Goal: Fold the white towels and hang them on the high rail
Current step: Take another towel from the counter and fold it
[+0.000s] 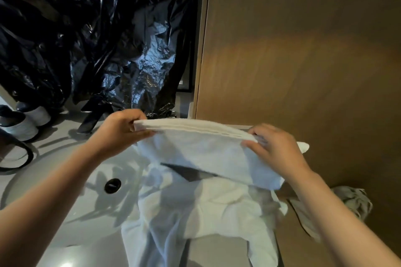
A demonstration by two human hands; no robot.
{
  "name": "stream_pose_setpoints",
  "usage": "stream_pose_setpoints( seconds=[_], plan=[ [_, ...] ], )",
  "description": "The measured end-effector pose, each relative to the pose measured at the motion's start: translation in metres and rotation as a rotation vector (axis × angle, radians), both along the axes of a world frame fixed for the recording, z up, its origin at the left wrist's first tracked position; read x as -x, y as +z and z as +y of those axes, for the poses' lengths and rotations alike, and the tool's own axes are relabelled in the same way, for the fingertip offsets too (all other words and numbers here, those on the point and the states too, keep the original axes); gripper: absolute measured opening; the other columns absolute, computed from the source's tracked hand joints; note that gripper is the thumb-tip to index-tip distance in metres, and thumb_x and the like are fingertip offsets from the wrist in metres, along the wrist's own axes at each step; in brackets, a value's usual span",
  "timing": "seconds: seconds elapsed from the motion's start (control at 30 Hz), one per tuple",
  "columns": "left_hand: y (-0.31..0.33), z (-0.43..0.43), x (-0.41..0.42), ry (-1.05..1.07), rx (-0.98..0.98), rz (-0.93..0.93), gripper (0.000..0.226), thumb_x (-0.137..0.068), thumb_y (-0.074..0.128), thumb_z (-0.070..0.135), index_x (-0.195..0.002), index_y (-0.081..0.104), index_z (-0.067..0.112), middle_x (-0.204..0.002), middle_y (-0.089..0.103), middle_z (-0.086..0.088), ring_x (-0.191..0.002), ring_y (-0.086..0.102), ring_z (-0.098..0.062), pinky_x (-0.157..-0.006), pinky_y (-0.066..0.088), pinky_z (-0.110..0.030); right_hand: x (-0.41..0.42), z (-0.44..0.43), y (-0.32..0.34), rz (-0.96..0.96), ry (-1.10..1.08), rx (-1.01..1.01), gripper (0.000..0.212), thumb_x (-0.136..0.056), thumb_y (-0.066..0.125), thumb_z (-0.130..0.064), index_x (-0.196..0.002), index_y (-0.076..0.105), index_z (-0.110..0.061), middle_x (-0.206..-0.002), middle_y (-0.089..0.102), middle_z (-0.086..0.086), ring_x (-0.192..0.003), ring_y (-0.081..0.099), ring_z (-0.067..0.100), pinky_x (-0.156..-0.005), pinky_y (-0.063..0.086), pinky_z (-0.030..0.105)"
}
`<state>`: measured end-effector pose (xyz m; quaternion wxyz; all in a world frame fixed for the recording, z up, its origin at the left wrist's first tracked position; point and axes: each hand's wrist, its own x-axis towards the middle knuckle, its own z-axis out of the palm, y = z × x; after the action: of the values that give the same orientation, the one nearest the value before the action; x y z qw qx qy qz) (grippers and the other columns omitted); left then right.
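Both the left hand (121,130) and right hand (275,149) pinch the folded white cotton towel (201,147); a loose pinch could let its layers slip apart.

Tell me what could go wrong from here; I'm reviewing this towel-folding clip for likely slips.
1. The left hand and right hand pinch only the top corners of the folded towel, so its layers could slide apart and the fold open.
2. The loose towels lie crumpled across the sink and over its front edge; they might slip off or pick up damp, though wetness cannot be judged.
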<state>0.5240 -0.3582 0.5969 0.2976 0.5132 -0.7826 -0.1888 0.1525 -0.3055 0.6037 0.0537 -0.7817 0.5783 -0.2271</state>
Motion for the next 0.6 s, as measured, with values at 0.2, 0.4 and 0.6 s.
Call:
stream_pose_setpoints(
  seconds=[0.2,0.4,0.6],
  plan=[
    [-0.045,0.041,-0.006,0.195,-0.1,-0.093,0.032,-0.072,0.084,0.022,-0.072,0.054,0.032,-0.058,0.059,0.011,-0.047,0.06,-0.003,-0.043,0.041,-0.018,-0.005,0.034,-0.042,0.142,0.124,-0.033,0.013,-0.084,0.077,-0.025,-0.093,0.071,-0.02,-0.088,0.065,-0.004,-0.076,0.064,0.021,-0.059,0.045,0.028],
    [-0.101,0.084,-0.014,0.261,-0.404,0.027,0.022,-0.07,0.085,0.012,-0.075,0.065,0.018,-0.063,0.062,0.006,-0.051,0.06,0.004,-0.049,0.042,-0.01,-0.017,0.077,-0.095,0.064,0.169,-0.259,0.02,-0.081,0.065,-0.041,-0.089,0.071,-0.024,-0.088,0.063,-0.012,-0.077,0.064,0.014,-0.06,0.049,0.027],
    [-0.114,0.103,-0.019,0.353,-0.76,0.352,0.041,-0.058,0.088,0.044,-0.078,0.072,0.012,-0.083,0.073,-0.001,-0.077,0.071,-0.016,-0.071,0.056,-0.022,-0.024,0.085,-0.111,0.034,0.152,-0.429,0.033,-0.076,0.071,-0.06,-0.084,0.07,-0.028,-0.077,0.055,-0.017,-0.07,0.054,0.007,-0.062,0.043,0.018]
  ],
)
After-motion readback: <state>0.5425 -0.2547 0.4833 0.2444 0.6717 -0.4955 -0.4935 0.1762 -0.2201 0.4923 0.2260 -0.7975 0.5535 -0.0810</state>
